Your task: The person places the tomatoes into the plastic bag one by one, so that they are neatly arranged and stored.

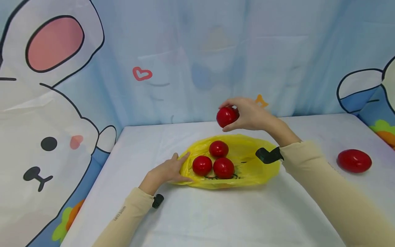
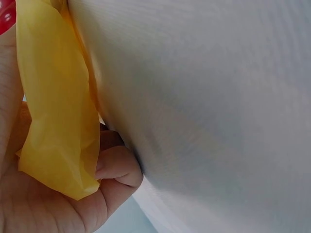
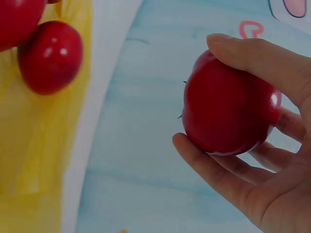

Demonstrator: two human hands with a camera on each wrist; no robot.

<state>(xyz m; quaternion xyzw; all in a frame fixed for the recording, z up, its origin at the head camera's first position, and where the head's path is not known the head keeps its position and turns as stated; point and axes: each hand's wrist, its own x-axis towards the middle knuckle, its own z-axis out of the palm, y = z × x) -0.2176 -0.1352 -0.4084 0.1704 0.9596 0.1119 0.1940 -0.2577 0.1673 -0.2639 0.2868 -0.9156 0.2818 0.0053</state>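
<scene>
Above the back rim of a yellow plastic bag [image 1: 247, 171], my right hand [image 1: 252, 116] holds a red tomato [image 1: 226, 117]. The right wrist view shows thumb and fingers round this tomato [image 3: 231, 104], with dark sepal tips on its far side. At the bag's left end, my left hand [image 1: 169, 170] grips the edge. Up close in the left wrist view, the yellow plastic [image 2: 58, 107] lies across the palm and the fingers [image 2: 119, 165] are curled; part of them is hidden. Inside the spread bag, three tomatoes [image 1: 218, 149] sit together toward the left.
Another red tomato [image 1: 354, 161] lies on the white tabletop [image 1: 216, 219] at the right, beyond the right forearm. A blue cartoon-printed curtain [image 1: 185, 61] hangs behind the table's back edge. Black straps [image 1: 269, 155] are on both wrists.
</scene>
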